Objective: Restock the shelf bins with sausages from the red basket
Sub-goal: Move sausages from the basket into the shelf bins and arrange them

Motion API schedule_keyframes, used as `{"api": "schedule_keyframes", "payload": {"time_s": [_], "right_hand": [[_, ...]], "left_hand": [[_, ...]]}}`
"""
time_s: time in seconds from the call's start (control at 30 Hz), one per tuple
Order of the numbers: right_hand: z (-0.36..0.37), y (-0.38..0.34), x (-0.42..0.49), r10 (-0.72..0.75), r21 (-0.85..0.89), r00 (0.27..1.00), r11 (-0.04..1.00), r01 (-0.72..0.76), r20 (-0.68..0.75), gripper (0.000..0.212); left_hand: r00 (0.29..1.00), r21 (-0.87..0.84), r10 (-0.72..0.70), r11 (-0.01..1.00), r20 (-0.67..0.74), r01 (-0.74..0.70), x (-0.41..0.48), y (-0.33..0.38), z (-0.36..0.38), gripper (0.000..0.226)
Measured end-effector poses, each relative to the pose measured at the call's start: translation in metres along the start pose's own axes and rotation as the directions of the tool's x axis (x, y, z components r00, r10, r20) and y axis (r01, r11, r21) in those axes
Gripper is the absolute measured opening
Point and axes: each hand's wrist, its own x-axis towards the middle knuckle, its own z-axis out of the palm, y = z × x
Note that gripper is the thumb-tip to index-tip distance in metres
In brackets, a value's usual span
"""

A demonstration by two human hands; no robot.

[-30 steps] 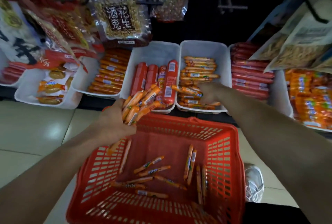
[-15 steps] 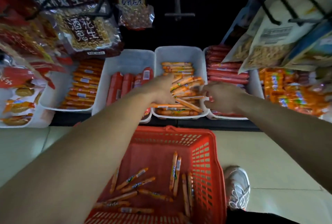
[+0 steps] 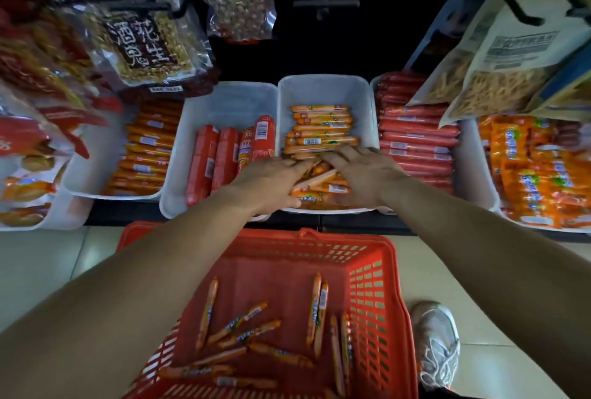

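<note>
Left hand (image 3: 271, 178): fingers straight, on sausages (image 3: 323, 186).
Right hand (image 3: 367, 171): fingers spread, covering same pile.
Red basket (image 3: 383, 302): near edge cropped.

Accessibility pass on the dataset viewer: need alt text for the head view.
The left hand and right hand rest on a pile of thin orange sausages in a white shelf bin; a red basket below holds more.

I see left hand (image 3: 271, 178) and right hand (image 3: 367, 174) flat on sausage pile (image 3: 323, 189) | white bin (image 3: 323, 87) | loose sausages (image 3: 243, 322) in red basket (image 3: 379, 309)
</note>
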Motion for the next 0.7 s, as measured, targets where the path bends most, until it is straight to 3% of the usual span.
{"api": "schedule_keyframes", "payload": {"time_s": [0.07,0.13,0.2,0.33,0.47,0.6,0.7], "right_hand": [[-0.002,0.01,0.002,0.019,-0.089,0.998,0.996,-0.024,-0.061,0.073],[-0.008,0.021,0.003,0.066,-0.118,0.996,0.99,-0.072,-0.057,0.071],[-0.01,0.028,0.004,0.104,-0.061,0.994,0.993,-0.106,-0.04,0.074],[-0.004,0.026,0.004,0.033,-0.009,0.999,0.999,-0.033,0.022,0.071],[0.002,0.008,0.017,0.062,0.008,0.998,0.998,-0.062,0.001,0.062],[-0.001,-0.007,0.026,0.067,0.012,0.994,0.998,-0.066,-0.088,0.058],[0.001,0.004,0.024,0.079,0.099,0.996,0.992,-0.075,-0.033,0.055]], "left_hand": [[0.997,-0.006,-0.001,1.0,-0.071,0.001,0.011,0.002,0.001,0.077],[0.99,-0.05,-0.051,0.998,-0.129,0.045,0.024,0.005,0.002,0.075],[0.985,-0.102,-0.117,0.989,-0.127,0.104,0.037,0.008,0.004,0.081],[0.982,-0.328,-0.176,0.934,-0.072,0.144,0.033,0.011,0.006,0.099],[0.976,-0.323,-0.135,0.944,-0.169,0.074,0.007,-0.003,-0.002,0.062],[0.959,-0.341,-0.196,0.933,-0.205,0.117,0.008,-0.004,-0.005,0.05],[0.963,-0.281,-0.168,0.954,-0.211,0.105,0.02,-0.001,-0.009,0.042]]}}
